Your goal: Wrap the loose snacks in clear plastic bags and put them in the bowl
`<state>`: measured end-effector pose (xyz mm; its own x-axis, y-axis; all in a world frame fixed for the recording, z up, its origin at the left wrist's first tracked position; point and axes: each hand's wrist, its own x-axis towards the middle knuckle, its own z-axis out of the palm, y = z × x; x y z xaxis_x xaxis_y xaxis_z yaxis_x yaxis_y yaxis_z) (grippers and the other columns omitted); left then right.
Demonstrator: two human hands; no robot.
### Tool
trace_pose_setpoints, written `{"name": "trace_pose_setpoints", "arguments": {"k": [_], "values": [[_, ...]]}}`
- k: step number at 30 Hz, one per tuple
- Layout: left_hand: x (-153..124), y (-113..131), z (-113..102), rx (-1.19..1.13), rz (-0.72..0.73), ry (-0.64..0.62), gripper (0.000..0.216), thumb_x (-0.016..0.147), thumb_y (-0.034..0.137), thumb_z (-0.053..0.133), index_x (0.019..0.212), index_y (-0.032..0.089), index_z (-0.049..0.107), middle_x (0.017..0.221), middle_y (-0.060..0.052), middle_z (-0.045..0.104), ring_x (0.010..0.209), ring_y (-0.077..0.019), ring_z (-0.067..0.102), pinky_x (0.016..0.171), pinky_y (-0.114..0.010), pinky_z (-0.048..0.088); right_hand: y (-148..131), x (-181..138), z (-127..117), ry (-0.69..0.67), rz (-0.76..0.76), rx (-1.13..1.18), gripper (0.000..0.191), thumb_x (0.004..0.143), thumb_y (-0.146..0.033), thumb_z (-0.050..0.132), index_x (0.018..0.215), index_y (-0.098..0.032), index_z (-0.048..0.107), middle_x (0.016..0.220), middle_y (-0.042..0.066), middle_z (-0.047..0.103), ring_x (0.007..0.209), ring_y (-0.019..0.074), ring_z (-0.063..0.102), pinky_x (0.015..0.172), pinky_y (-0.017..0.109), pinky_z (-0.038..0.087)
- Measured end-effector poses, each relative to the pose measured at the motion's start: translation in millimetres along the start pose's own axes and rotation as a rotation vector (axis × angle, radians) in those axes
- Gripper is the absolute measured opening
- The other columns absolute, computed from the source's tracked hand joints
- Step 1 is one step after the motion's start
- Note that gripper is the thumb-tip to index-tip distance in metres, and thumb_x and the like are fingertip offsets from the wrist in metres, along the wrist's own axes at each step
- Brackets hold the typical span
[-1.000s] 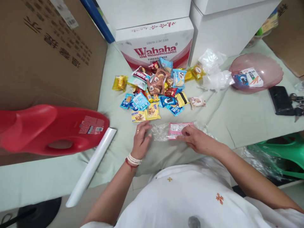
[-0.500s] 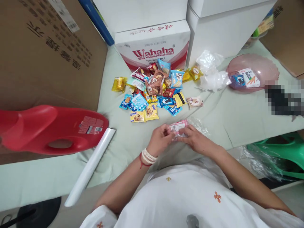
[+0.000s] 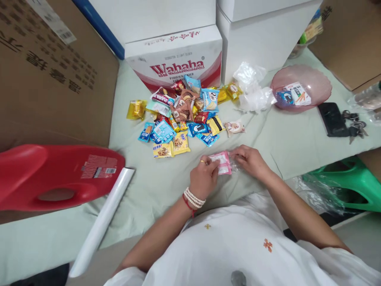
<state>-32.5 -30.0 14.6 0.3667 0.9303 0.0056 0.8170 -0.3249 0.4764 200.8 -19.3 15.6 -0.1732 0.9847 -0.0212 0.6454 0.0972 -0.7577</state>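
Note:
A small pink packet [image 3: 225, 162] with a white label lies near the front edge of the cloth-covered table. My left hand [image 3: 204, 178], with a beaded bracelet at the wrist, is closed on its left side. Clear plastic wrap [image 3: 235, 164] shows at the packet's right end. The fingers of my right hand [image 3: 249, 159] pinch this wrap, just apart from the packet. Beyond both hands sits a pile of wrapped snacks [image 3: 181, 105], with two yellow cookie packets [image 3: 181, 143] at its near side.
A Wahaha carton [image 3: 178, 59] stands behind the snacks. To the right are crumpled clear plastic [image 3: 253, 89], a pink bowl [image 3: 320, 85] holding packets, a black wallet-like item [image 3: 331, 119] and keys [image 3: 357, 129]. Leftward lie a red jug [image 3: 98, 171] and a white roll [image 3: 102, 222].
My right hand has moved right, off the pink packet and onto the clear wrap. My left hand has shifted over the packet's left side. The view has turned slightly right.

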Motion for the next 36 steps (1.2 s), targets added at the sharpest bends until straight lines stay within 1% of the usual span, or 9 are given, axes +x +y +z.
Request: {"name": "trace_pose_setpoints", "arguments": {"k": [5, 10, 13, 15, 20, 23, 28, 32, 36], "values": [[-3.4, 4.1, 0.3, 0.049, -0.034, -0.017, 0.031, 0.099, 0.031, 0.053, 0.120, 0.032, 0.076, 0.093, -0.007, 0.062, 0.071, -0.0194, 0.057, 0.057, -0.029, 0.040, 1.9, -21.5, -14.7, 0.110, 0.003, -0.144, 0.024, 0.100, -0.035, 0.053, 0.101, -0.022, 0.073, 0.098, 0.010, 0.069, 0.096, 0.0262, 0.061, 0.088, 0.040, 0.050], [-2.7, 8.1, -4.9, 0.077, -0.044, 0.084, 0.033, 0.098, 0.037, 0.057, 0.126, 0.027, 0.071, 0.101, -0.011, 0.062, 0.094, -0.0286, 0.058, 0.080, -0.041, 0.048, -2.6, -36.7, 11.2, 0.287, 0.182, -0.459, 0.049, 0.099, -0.055, 0.054, 0.129, -0.017, 0.062, 0.105, 0.017, 0.063, 0.099, 0.0324, 0.054, 0.084, 0.045, 0.050], [2.5, 3.2, -8.7, 0.083, -0.114, 0.179, 0.059, 0.088, 0.045, 0.071, 0.140, 0.020, 0.059, 0.132, -0.020, 0.056, 0.125, -0.0409, 0.049, 0.101, -0.056, 0.043, -14.4, -36.0, 25.2, 0.220, 0.127, -0.492, 0.028, 0.096, -0.043, 0.062, 0.110, -0.020, 0.067, 0.103, 0.016, 0.059, 0.100, 0.0320, 0.052, 0.084, 0.044, 0.050], [6.8, -1.4, -10.6, 0.065, -0.134, 0.119, 0.059, 0.084, 0.046, 0.076, 0.133, 0.017, 0.061, 0.140, -0.022, 0.052, 0.133, -0.0438, 0.044, 0.105, -0.058, 0.043, -25.7, -32.6, 26.8, 0.231, 0.104, -0.437, 0.013, 0.095, -0.029, 0.060, 0.101, -0.020, 0.067, 0.112, 0.016, 0.056, 0.103, 0.0306, 0.052, 0.086, 0.042, 0.050], [13.7, -3.6, -10.0, -0.010, -0.164, -0.069, 0.032, 0.084, 0.037, 0.073, 0.108, 0.018, 0.062, 0.111, -0.014, 0.062, 0.103, -0.0327, 0.060, 0.087, -0.046, 0.054, -57.5, -18.8, 37.5, 0.100, -0.075, -0.335, 0.019, 0.098, -0.014, 0.048, 0.099, -0.022, 0.065, 0.102, 0.008, 0.060, 0.085, 0.0202, 0.055, 0.071, 0.029, 0.047], [10.2, -2.7, -6.2, -0.105, -0.147, 0.024, 0.027, 0.083, 0.024, 0.070, 0.107, 0.017, 0.061, 0.111, -0.012, 0.058, 0.096, -0.0273, 0.060, 0.085, -0.042, 0.054, -64.2, -13.0, 55.3, 0.072, -0.240, -0.327, 0.022, 0.096, -0.010, 0.047, 0.096, -0.021, 0.067, 0.096, 0.008, 0.063, 0.089, 0.0213, 0.057, 0.077, 0.030, 0.049], [-6.5, -11.7, -3.3, -0.292, 0.093, 0.260, 0.016, 0.090, 0.026, 0.064, 0.101, 0.019, 0.073, 0.115, -0.013, 0.058, 0.116, -0.0294, 0.053, 0.101, -0.048, 0.048, -52.8, -12.1, 63.1, 0.181, -0.148, -0.058, 0.024, 0.095, -0.009, 0.049, 0.103, -0.020, 0.068, 0.101, 0.009, 0.068, 0.096, 0.0223, 0.063, 0.086, 0.035, 0.053], [-7.5, -15.1, -1.9, -0.359, 0.099, 0.231, 0.028, 0.099, 0.023, 0.052, 0.087, 0.021, 0.077, 0.094, -0.008, 0.065, 0.097, -0.0239, 0.055, 0.093, -0.043, 0.047, -49.6, -11.9, 60.3, 0.251, -0.070, 0.141, 0.023, 0.097, -0.011, 0.048, 0.103, -0.022, 0.067, 0.099, 0.006, 0.069, 0.093, 0.0199, 0.067, 0.084, 0.033, 0.056], [2.8, -15.8, -1.6, -0.340, 0.068, 0.147, 0.020, 0.092, 0.024, 0.059, 0.083, 0.020, 0.075, 0.088, -0.008, 0.066, 0.092, -0.0253, 0.054, 0.090, -0.044, 0.047, -54.7, -15.5, 60.0, 0.138, -0.252, -0.046, 0.031, 0.101, -0.015, 0.044, 0.122, -0.015, 0.066, 0.118, 0.015, 0.069, 0.111, 0.0250, 0.063, 0.098, 0.042, 0.054]]}}
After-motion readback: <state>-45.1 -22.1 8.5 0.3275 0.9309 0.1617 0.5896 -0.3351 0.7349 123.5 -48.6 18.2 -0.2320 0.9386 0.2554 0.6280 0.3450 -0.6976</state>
